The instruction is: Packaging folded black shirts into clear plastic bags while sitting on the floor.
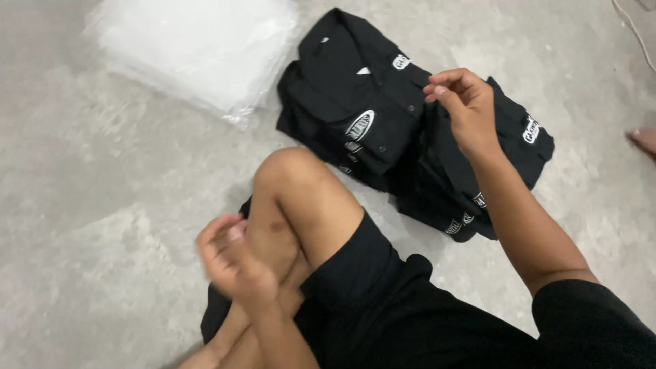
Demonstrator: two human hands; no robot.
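Observation:
Two piles of folded black shirts with white oval patches lie on the concrete floor: one pile (355,109) in the middle, the other (509,154) to its right. My right hand (463,106) hangs over the gap between them, fingertips drawn together near the thumb; whether it pinches any cloth is unclear. My left hand (232,263) is blurred at the lower left, fingers loosely apart, against the shin of my raised bare leg (301,205). It holds nothing.
A stack of clear plastic bags (198,48) lies at the upper left of the floor. Another person's toes (642,140) show at the right edge. A thin cable (632,27) runs along the top right corner. My black shorts (383,307) fill the bottom.

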